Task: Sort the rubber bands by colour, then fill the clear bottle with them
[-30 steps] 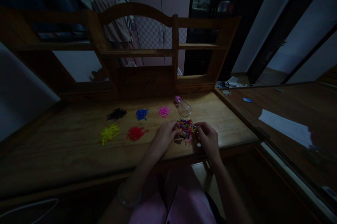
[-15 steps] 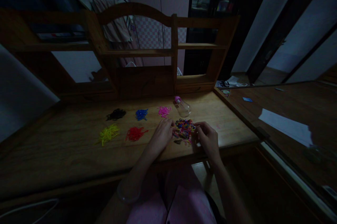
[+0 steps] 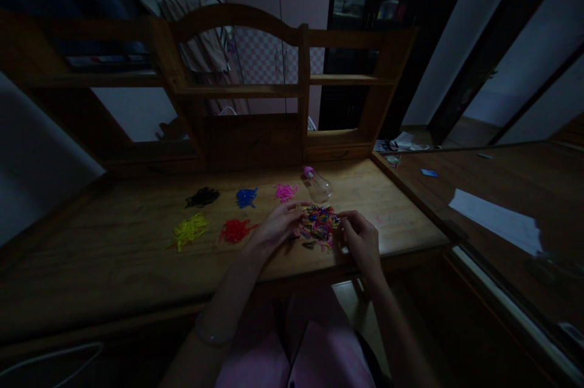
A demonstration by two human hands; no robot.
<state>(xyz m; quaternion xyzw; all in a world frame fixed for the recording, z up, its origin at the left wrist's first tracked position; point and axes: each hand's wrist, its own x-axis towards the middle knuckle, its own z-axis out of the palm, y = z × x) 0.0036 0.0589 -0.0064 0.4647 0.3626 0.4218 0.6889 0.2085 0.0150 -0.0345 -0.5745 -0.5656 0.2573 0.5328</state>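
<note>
A mixed pile of small coloured rubber bands [image 3: 320, 224] lies on the wooden desk between my hands. My left hand [image 3: 279, 227] is at the pile's left edge, its fingers apart and curved around that side. My right hand [image 3: 361, 235] is at the right edge with thumb and index finger close together; whatever is between them is too small to make out. Sorted by colour to the left are a red heap [image 3: 236, 230], a yellow heap [image 3: 190, 230], a black heap [image 3: 202, 197], a blue heap [image 3: 246, 197] and a pink heap [image 3: 286, 193].
Behind the mixed pile lies a clear bulb-shaped bottle [image 3: 322, 188] with a pink cap. A wooden shelf unit [image 3: 249, 91] rises along the desk's back edge. On the brown surface at right are white paper sheets [image 3: 495, 221] and a blue card [image 3: 429, 173].
My left hand has turned slightly and its fingers have spread apart at the pile's edge. My right hand has stayed almost in place. The coloured heaps look the same.
</note>
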